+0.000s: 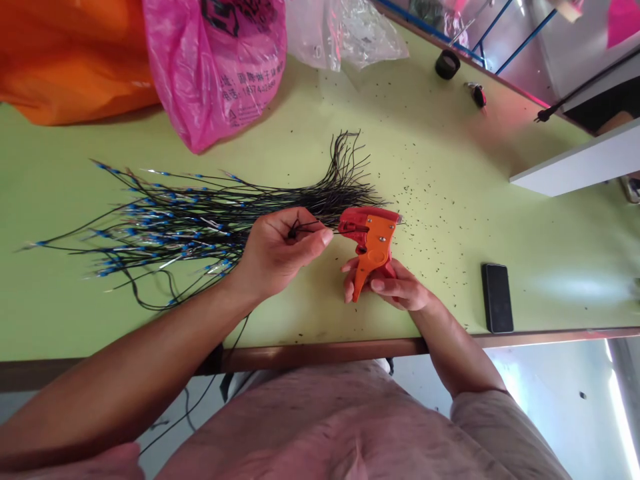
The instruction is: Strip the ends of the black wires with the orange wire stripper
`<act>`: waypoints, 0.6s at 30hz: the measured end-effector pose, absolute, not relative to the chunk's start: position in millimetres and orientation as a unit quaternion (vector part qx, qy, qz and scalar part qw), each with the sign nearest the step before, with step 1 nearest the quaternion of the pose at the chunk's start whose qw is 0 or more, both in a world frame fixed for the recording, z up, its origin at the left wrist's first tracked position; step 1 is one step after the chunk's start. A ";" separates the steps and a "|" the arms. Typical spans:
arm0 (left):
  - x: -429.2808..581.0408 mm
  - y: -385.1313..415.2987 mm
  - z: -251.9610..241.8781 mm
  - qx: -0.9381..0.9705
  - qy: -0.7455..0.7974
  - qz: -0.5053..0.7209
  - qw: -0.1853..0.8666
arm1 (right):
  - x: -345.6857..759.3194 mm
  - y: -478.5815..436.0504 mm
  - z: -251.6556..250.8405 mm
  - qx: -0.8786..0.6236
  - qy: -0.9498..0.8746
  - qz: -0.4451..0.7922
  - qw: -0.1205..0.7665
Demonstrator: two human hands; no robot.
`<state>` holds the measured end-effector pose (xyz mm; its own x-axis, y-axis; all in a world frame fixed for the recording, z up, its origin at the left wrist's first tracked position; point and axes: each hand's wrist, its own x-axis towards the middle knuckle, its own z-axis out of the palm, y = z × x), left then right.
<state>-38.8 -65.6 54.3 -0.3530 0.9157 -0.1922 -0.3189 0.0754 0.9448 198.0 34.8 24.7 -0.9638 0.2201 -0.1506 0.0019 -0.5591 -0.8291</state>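
Note:
My left hand [280, 250] pinches a thin black wire [305, 225] between thumb and fingers, and the wire's end reaches into the jaws of a red and orange wire stripper [376, 243]. Wrapped round the tool's handles is my right hand [393, 285]. Behind my left hand lies a large bundle of black wires [280, 197]. Its left ends carry blue pieces with silvery tips [163, 200]; its right ends fan out and curl toward the back. How far the held wire goes inside the jaws is hidden.
A pink bag [220, 80], an orange bag [75, 60] and clear plastic bags [345, 33] lie at the back. A black phone [497, 297] rests at the right, near the front edge. Small black scraps dot the green table [550, 253]. A white panel [580, 163] juts in from the right.

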 end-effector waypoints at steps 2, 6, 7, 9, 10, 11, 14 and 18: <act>-39.0 -65.4 55.6 0.275 0.546 0.616 0.497 | 200.2 36.4 25.0 -0.131 -0.448 0.883 0.055; -41.5 -64.4 58.9 0.263 0.559 0.614 0.490 | 203.4 38.3 24.0 -0.131 -0.436 0.889 0.048; -42.3 -64.1 59.6 0.262 0.563 0.614 0.488 | 203.8 38.7 23.9 -0.127 -0.437 0.889 0.046; -43.5 -63.3 60.2 0.260 0.563 0.614 0.489 | 204.3 39.4 24.4 -0.116 -0.446 0.887 0.040; -43.9 -62.9 60.0 0.258 0.559 0.616 0.493 | 204.5 39.7 24.8 -0.111 -0.453 0.884 0.036; -44.2 -62.4 59.5 0.254 0.552 0.619 0.497 | 204.7 40.1 25.4 -0.107 -0.461 0.881 0.032; -44.7 -60.9 57.0 0.248 0.537 0.623 0.511 | 204.8 40.4 27.0 -0.105 -0.472 0.874 0.039; -45.5 -58.8 56.6 0.231 0.530 0.634 0.514 | 204.4 39.6 30.6 -0.102 -0.457 0.880 0.080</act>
